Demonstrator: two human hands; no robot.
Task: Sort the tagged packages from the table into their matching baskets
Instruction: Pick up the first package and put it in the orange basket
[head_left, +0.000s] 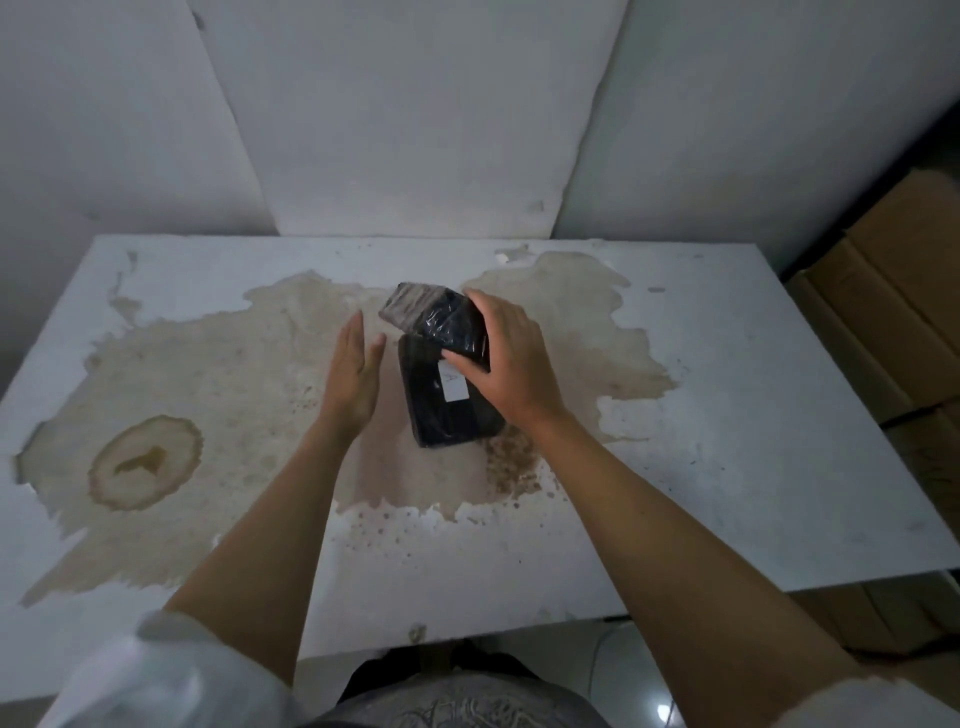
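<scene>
Covering part of the lower package (441, 410), the right hand (511, 358) grips the upper package (447, 322); the left hand (356, 371) is open, flat.

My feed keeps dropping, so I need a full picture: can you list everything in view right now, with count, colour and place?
package in hand: 1, black shiny wrap, tilted and lifted above the other package at table centre
package on table: 1, black with a white tag, lying flat at table centre
table: 1, white with large brown stains, fills the middle of the view
cardboard boxes: several, brown, stacked at the right beyond the table
wall panels: white, behind the table
baskets: none in view
left hand: 1, open and empty, just left of the packages
right hand: 1, grip closed on the package in hand
</scene>
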